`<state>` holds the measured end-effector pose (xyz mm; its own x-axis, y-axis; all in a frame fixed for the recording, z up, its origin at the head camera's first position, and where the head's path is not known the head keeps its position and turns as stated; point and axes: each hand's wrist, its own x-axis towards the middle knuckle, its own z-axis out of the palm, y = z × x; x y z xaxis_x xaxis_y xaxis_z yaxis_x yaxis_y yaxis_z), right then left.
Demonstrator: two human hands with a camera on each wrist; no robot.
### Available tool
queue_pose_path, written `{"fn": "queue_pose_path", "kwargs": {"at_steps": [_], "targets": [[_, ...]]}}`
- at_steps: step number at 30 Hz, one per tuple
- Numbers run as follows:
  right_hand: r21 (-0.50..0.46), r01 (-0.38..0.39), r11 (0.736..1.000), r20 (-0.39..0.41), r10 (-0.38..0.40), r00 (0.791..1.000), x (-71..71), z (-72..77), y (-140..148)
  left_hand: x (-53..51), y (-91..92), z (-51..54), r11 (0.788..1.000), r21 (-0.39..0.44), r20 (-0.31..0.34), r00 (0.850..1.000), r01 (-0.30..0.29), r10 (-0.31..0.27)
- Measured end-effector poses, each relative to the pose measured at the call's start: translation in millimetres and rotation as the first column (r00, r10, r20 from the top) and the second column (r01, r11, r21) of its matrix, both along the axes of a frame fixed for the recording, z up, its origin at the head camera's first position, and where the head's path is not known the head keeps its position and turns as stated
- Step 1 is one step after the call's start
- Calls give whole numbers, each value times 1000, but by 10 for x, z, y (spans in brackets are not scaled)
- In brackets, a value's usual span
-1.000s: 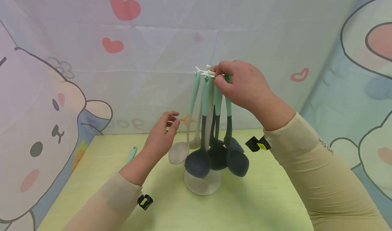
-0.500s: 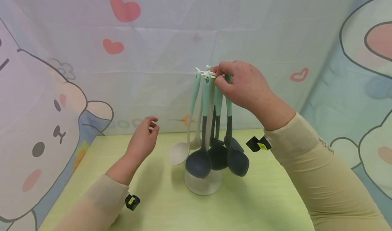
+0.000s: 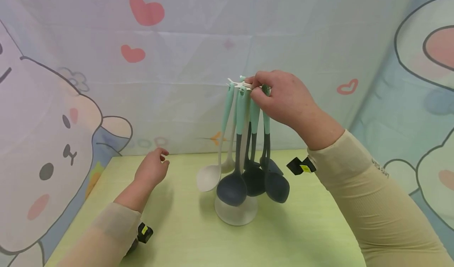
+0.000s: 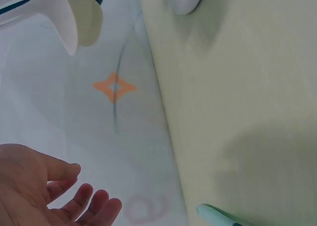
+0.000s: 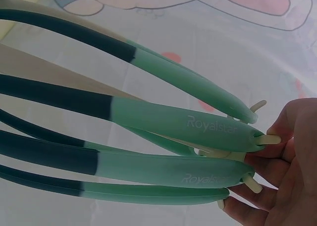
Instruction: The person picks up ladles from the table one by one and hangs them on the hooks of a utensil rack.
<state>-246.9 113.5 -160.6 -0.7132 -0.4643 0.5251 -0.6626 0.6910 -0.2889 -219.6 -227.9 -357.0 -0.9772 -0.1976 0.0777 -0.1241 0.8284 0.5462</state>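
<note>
A white utensil stand (image 3: 235, 215) rises from the table with several mint-handled kitchen utensils hanging round its top. At the front hangs a dark ladle (image 3: 231, 189), and to its left a cream spoon (image 3: 208, 178). My right hand (image 3: 287, 97) pinches the top of the stand between thumb and fingers; in the right wrist view its fingers are beside the hooks (image 5: 270, 140) and mint handles (image 5: 183, 124). Away to the left, my left hand (image 3: 151, 169) hovers with relaxed fingers and holds nothing. A mint handle (image 4: 218, 215) lies on the table below it in the left wrist view.
Part of a dark utensil head (image 3: 132, 246) shows beside my left sleeve, mostly hidden by the forearm. The pale green table (image 3: 301, 227) ends at a printed cloth backdrop (image 3: 198, 54) behind the stand.
My left hand has moved left and lower, away from the stand. The mint handle seen earlier beside the left forearm is now covered in the head view. My right hand stays on the stand top.
</note>
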Motion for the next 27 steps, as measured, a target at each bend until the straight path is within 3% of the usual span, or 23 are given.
{"fn": "queue_pose_path", "kwargs": {"at_steps": [9,19,27], "targets": [[7,1,1000,-3,-1,1000,-15,21,22,-42,-159,-194,997,-81,112,994,-10,19],[3,-2,1000,-1,2,1000,-15,15,26,-48,-291,-369,996,-91,280,960,21,5],[-2,-11,1000,-1,11,1000,-5,11,30,-24,-417,-498,998,-55,315,948,-17,34]]}}
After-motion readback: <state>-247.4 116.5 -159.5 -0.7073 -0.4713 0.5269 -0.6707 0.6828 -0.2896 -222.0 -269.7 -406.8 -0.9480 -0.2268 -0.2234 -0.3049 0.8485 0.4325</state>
